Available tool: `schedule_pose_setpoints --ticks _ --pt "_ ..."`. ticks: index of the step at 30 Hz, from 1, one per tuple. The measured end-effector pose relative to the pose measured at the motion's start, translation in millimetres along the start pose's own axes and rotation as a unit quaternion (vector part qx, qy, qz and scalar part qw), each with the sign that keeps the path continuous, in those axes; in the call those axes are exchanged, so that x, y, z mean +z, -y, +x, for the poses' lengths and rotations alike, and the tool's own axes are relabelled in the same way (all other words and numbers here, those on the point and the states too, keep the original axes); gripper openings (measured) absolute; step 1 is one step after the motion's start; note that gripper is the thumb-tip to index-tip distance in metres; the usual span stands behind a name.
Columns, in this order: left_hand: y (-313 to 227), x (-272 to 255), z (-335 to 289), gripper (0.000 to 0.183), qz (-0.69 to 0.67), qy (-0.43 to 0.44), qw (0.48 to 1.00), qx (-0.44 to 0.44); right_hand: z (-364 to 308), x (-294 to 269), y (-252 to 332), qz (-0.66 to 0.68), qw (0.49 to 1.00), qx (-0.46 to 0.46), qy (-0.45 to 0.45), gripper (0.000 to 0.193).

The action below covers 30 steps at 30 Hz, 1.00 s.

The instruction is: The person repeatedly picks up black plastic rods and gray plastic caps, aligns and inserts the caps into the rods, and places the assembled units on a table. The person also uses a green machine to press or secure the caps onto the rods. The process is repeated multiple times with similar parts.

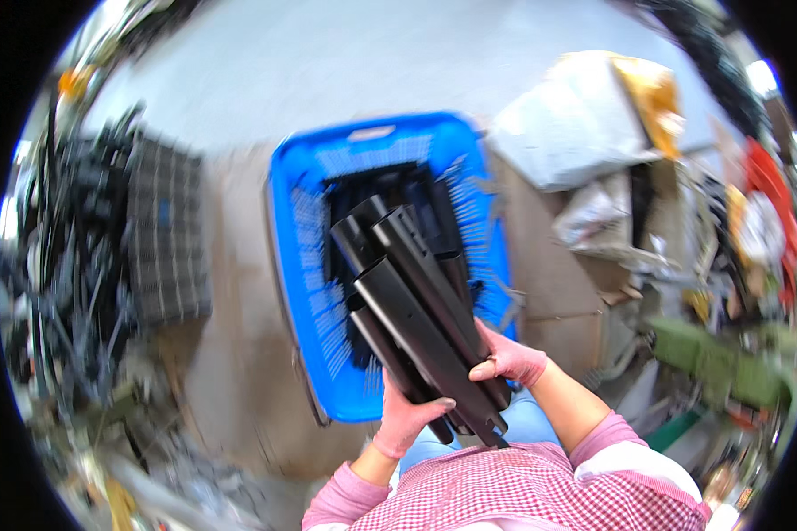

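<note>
Between my two hands is a bundle of several long black tubes [421, 323], lying aslant with the far ends over a blue plastic basket [297, 257]. My left hand [406, 414], in a pink glove, is closed round the bundle's left side with its thumb on top. From the right, my right hand [507, 358], also in a pink glove, grips the tubes near their close end. More dark pieces [416, 186] lie inside the basket, partly hidden by the bundle. The fingers beneath the tubes are out of sight.
At the left stands a grey grid-sided crate [164, 230] beside a heap of dark thin parts [80, 230]. A white sack [576, 124] and clear plastic bags [598, 212] lie at the right. Green machinery [717, 363] is nearer on that side. Brown cardboard [235, 354] covers the floor.
</note>
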<state>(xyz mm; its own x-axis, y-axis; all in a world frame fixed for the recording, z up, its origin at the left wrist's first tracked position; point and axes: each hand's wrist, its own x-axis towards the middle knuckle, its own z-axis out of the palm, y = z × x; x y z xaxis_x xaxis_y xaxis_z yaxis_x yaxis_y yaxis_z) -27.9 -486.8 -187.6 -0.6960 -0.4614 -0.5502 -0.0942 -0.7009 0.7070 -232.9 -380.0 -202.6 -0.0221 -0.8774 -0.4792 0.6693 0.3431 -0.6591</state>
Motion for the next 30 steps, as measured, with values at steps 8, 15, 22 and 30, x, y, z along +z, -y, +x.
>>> schedule_pose_setpoints --ticks 8,15,22,30 --pt "-54.7 122.9 -102.6 0.096 0.168 0.192 0.967 0.013 -210.3 75.5 22.2 0.032 0.97 -0.203 -0.129 0.127" --pt "64.8 247.7 -224.5 0.082 0.285 0.401 0.868 -0.062 -445.5 92.6 -121.7 0.085 0.858 -0.43 -0.267 0.112" --pt "285.8 350.6 -405.8 0.076 0.399 0.632 0.614 -0.253 -652.7 187.6 -391.8 0.247 0.601 -0.477 -0.592 0.124" --pt "531.9 366.0 -626.5 0.065 0.466 0.757 0.191 -0.415 -716.4 311.7 -620.7 0.458 0.186 -0.508 -0.705 0.138"
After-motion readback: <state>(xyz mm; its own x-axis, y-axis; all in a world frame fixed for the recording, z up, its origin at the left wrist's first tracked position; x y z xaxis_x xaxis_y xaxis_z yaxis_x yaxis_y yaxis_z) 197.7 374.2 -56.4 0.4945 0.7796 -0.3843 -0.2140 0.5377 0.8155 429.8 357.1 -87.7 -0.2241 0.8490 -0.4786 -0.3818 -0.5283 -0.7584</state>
